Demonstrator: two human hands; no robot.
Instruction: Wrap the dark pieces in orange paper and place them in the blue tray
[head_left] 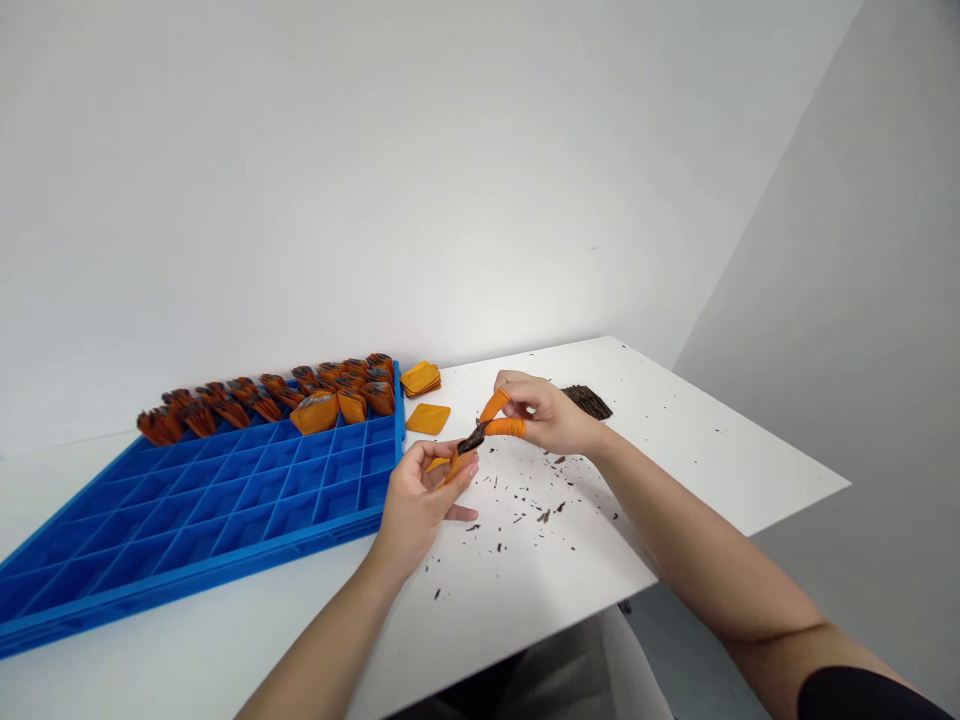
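Note:
My left hand (pixel 424 495) is closed around a small orange pouch (pixel 455 467), holding it tilted up toward the right. My right hand (pixel 551 415) wears orange finger cots (pixel 504 427) on its thumb and forefinger. Those two fingertips pinch a dark brown, dried-looking piece (pixel 472 438) at the pouch's upper end. How far the piece sits inside the pouch I cannot tell. Just beyond the left hand, a flat orange pouch (pixel 428 419) lies on the table, with a small stack of orange pouches (pixel 421 378) behind it.
On the left stands a blue divided tray (pixel 225 572), its back compartments holding orange pouches (pixel 315 412) stuffed with dark material. A pile of dark brown strips (pixel 588 402) lies behind my right hand. Dark crumbs (pixel 545 516) are scattered over the white table (pixel 720 440). A wall rises behind.

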